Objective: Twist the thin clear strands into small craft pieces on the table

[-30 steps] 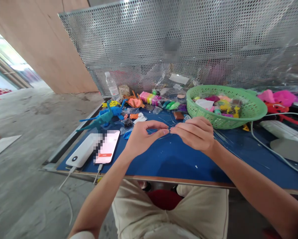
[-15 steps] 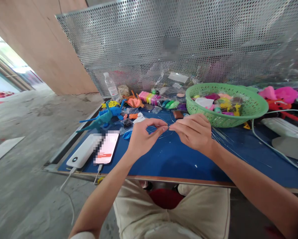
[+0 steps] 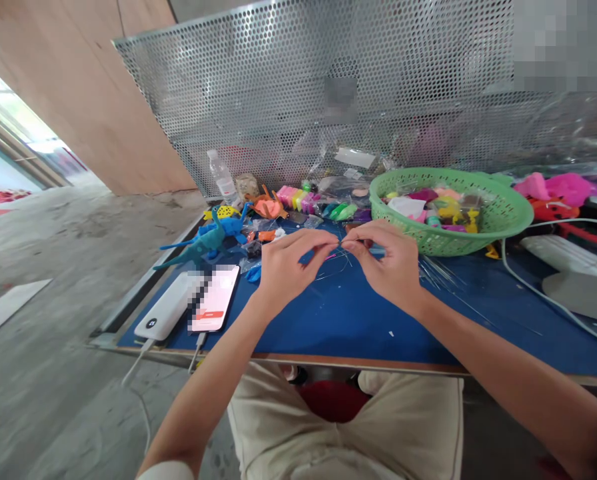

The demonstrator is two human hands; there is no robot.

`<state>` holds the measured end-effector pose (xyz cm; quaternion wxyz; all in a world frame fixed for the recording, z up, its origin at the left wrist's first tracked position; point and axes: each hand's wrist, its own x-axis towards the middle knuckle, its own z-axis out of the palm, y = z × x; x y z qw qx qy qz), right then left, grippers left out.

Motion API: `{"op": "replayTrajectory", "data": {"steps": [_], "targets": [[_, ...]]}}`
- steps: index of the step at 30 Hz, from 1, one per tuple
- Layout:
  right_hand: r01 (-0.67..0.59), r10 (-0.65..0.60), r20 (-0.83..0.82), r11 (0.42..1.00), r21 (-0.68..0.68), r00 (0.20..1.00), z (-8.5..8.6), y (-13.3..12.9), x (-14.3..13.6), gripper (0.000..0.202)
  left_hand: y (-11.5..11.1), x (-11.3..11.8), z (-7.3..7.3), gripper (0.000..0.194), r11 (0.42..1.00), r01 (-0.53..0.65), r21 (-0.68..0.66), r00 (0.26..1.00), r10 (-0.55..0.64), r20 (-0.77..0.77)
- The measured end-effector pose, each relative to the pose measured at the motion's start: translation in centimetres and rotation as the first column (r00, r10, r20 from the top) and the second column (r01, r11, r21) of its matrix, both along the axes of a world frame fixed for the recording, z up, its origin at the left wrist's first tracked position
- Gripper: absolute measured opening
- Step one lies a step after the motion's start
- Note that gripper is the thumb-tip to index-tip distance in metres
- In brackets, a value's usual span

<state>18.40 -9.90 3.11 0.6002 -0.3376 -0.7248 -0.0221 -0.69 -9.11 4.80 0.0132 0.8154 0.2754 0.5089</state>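
Observation:
My left hand (image 3: 291, 263) is closed in a pinch, thumb against fingertips, above the blue table. Facing it, my right hand (image 3: 391, 257) pinches too, and the two sets of fingertips nearly meet. What they hold between them is too small to make out. Just below the fingertips a thin curved wire (image 3: 336, 273) shows; whether it runs up into the fingers I cannot tell. A small pink piece (image 3: 330, 257) is visible beside it. Several more thin wires (image 3: 441, 273) lie right of my right hand.
A green basket (image 3: 503, 223) of coloured pieces stands behind my right hand. At left are a power bank (image 3: 166, 313), a phone (image 3: 213, 300), blue-green dinosaur figures (image 3: 213, 237) and a bottle (image 3: 223, 179). A white cable (image 3: 511, 270) curves at right; a perforated metal panel (image 3: 278, 87) rises behind.
Both hands have risen slightly and tilted, with the fingertips still close together. The right fingers have opened out from the palm, showing the thumb. The small pink piece has come into sight.

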Motion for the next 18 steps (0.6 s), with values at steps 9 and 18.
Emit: {"op": "replayTrajectory", "data": {"steps": [9, 18], "targets": [[0.088, -0.339, 0.306, 0.786, 0.612, 0.89, 0.6, 0.9, 2.4, 0.014, 0.1, -1.0, 2.1, 0.03, 0.644, 0.318, -0.696, 0.937, -0.325, 0.128], [0.075, -0.303, 0.365, 0.849, 0.523, 0.881, 0.7, 0.5, 2.0, 0.012, 0.5, -1.0, 2.1, 0.025, 0.607, 0.258, -0.752, 0.946, -0.317, 0.068]]}}
